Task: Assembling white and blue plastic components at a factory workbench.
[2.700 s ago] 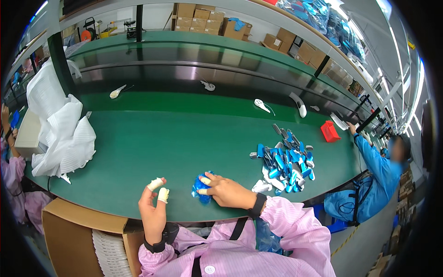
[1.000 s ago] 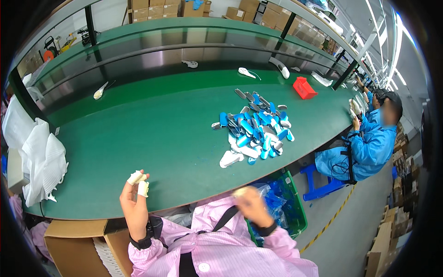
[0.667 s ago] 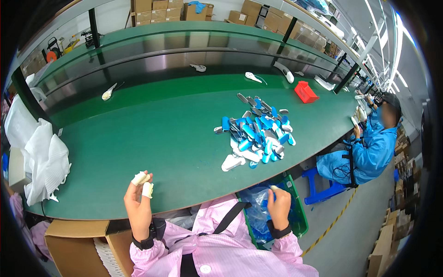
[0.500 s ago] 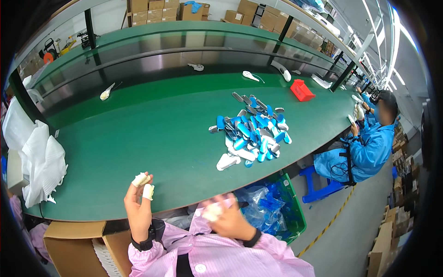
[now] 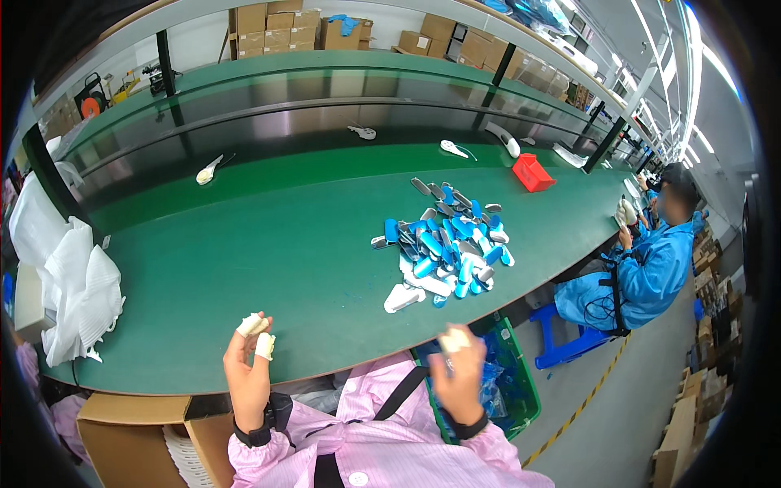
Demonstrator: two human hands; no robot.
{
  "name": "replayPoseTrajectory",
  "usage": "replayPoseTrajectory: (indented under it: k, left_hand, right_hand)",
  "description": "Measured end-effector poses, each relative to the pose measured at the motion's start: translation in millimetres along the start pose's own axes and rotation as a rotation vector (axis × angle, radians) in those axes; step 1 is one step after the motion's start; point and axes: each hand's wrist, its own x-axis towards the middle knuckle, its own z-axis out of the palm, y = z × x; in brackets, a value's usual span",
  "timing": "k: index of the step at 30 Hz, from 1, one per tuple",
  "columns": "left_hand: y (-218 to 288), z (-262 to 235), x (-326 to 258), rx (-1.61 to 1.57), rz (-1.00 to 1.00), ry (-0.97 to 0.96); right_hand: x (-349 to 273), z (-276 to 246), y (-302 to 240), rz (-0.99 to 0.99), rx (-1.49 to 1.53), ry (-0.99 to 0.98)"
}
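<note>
At the left edge of the frame, white foam sheeting [image 5: 73, 285] lies heaped on the green table [image 5: 203, 268]; below it, at lower left, stands an open cardboard carton [image 5: 122, 431]. Next comes the left hand [image 5: 246, 381], raised at the table's near edge much as in the earlier frames, its grip narrow and bare of any object, thumb and forefinger wearing pale finger covers [image 5: 265, 347]. Blue specks dot the table at centre, and the crumpled blue film under the right hand in the first frame is gone from there. Right of centre lies a pile of oblong pieces [image 5: 451, 248], blue, grey and white, their long axes pointing every way; the white one at its near left slants up to the right. Below, the blurred right hand [image 5: 460, 382], over the lap half a second ago, is now above the green crate [image 5: 523, 374] of blue film scraps [image 5: 493, 394]; I cannot tell whether its grip holds anything. The crate's pale label is too small to read. Farther right sits a co-worker in blue [image 5: 659, 268].
</note>
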Motion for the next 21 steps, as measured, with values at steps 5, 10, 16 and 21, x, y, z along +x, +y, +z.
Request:
replayPoseTrajectory:
  k: [5,10,16,21]
  left_hand:
    - [3,-5,-4,0.025,0.005,0.002]
    - [6,3,-3,0.013,0.007,-0.014]
    - [2,12,-4,-0.065,-0.025,-0.049]
    - [6,88,-13,-0.111,-0.012,-0.45]
  right_hand:
    - [65,72,-95,-0.328,0.095,-0.424]
    - [81,111,-94,-0.21,-0.077,-0.376]
    - [22,21,-46,-0.029,-0.162,-0.461]
    - [-30,-31,32,0.406,-0.374,-0.33]
